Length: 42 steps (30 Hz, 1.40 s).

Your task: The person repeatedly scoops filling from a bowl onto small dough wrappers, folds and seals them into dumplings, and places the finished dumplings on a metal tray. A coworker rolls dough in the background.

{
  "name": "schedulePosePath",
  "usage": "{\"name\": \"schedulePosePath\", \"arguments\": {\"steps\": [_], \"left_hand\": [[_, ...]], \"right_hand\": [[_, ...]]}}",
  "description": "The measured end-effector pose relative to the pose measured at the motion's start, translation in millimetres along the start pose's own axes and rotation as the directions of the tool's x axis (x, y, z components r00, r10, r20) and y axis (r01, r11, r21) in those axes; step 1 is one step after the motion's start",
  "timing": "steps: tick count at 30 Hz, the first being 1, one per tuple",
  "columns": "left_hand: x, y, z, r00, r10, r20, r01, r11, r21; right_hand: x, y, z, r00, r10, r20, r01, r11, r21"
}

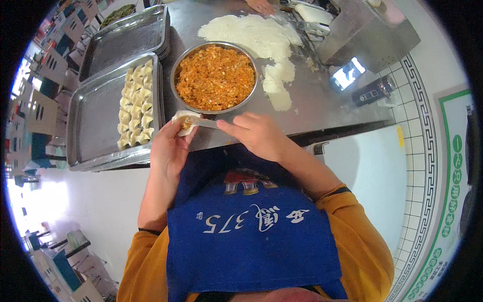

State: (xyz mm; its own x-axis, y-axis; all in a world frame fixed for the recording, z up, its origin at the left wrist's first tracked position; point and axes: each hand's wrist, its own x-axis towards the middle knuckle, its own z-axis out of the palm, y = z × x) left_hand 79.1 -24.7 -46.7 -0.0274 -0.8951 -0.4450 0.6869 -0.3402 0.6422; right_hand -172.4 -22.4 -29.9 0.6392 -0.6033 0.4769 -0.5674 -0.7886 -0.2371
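Cupped in my left hand (170, 142) is a white dumpling wrapper (182, 129) with a dab of orange filling on it. My right hand (254, 133) grips a flat, pale spatula (205, 122), its tip touching the filling in the wrapper. Just beyond both hands stands a round metal bowl (254, 93) heaped with orange minced filling (215, 78). To the left, rows of folded dumplings (136, 108) line the right side of a metal tray (93, 126).
Another stack of metal trays (128, 43) sits at the far left. Flour (251, 35) and pale dough-coloured sheets cover the table's far middle. A lit phone (348, 73) and a dark cylindrical bottle (373, 91) are at the right. Across the table another person's hand (260, 6) shows.
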Motion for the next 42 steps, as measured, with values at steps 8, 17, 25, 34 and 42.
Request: {"name": "schedulePosePath", "arguments": {"steps": [8, 17, 25, 34, 42], "left_hand": [[2, 15, 4, 0.992, 0.072, 0.103, -0.070, 0.997, -0.023], [-13, 29, 11, 0.987, 0.133, 0.092, -0.129, 0.990, -0.053], [-17, 29, -2, 0.987, 0.151, 0.048, -0.150, 0.988, -0.022], [-24, 18, 1, 0.993, 0.048, 0.109, -0.047, 0.999, -0.015], [-17, -8, 15, 0.971, -0.125, 0.202, 0.108, 0.990, 0.094]], "right_hand": [[13, -7, -14, 0.998, -0.040, -0.052, 0.037, 0.998, -0.058], [34, 34, -7, 0.991, 0.098, -0.091, -0.128, 0.897, -0.423], [27, 10, 41, 0.994, -0.037, -0.100, 0.007, 0.959, -0.284], [29, 8, 14, 0.997, 0.043, -0.066, -0.057, 0.972, -0.229], [33, -12, 17, 0.998, 0.014, -0.059, 0.008, 0.931, 0.364]]}}
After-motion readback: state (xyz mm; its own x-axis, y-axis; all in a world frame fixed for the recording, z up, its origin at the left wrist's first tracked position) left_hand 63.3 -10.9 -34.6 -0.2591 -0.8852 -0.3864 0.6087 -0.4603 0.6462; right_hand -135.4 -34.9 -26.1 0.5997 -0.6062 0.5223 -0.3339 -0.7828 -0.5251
